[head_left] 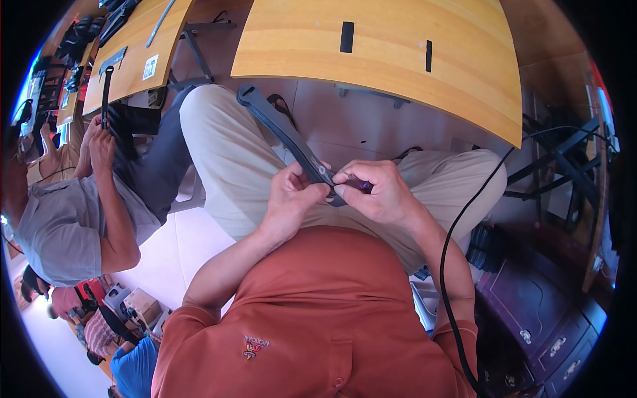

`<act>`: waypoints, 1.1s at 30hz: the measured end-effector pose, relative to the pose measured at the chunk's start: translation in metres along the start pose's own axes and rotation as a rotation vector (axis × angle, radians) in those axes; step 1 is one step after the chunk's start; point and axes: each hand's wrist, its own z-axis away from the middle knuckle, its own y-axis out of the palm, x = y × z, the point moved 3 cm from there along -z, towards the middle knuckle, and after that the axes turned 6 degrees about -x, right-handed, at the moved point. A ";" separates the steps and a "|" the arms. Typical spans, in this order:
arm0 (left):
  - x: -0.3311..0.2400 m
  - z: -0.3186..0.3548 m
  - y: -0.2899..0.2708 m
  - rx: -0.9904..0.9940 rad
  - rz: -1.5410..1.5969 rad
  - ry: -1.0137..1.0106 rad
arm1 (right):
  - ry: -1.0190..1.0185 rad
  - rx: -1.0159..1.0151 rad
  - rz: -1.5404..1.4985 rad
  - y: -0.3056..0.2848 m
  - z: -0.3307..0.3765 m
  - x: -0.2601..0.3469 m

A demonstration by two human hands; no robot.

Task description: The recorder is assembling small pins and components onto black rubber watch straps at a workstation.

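Above my lap I hold a long, dark, flat strap-like piece [282, 132] with a rounded far end and a small round metal-looking fitting near my fingers. It slants away to the upper left, over my left thigh. My left hand [292, 199] is closed around its near end, thumb on top. Close beside it, my right hand [381, 192] pinches a small dark purple piece [366, 187], perhaps a tool handle, against the same end. The tip of that piece and its exact kind are hidden by my fingers.
Ahead stands a wooden table [398, 79] bearing two black strips [347, 37]. A black cable [446, 265] runs past my right arm. At left, a person in grey [63, 229] holds a similar black strap [105, 96] beside another table [139, 56]. A dark drawer cabinet [524, 298] is at right.
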 end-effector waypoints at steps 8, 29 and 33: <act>-0.001 -0.002 0.000 0.004 0.148 -0.062 | -0.200 -0.070 0.004 0.004 0.001 -0.008; -0.002 0.002 -0.001 0.102 0.237 -0.147 | -0.164 -0.068 -0.019 0.001 0.005 -0.004; -0.003 0.000 0.000 0.079 0.268 -0.170 | -0.097 -0.048 -0.019 -0.003 0.005 0.002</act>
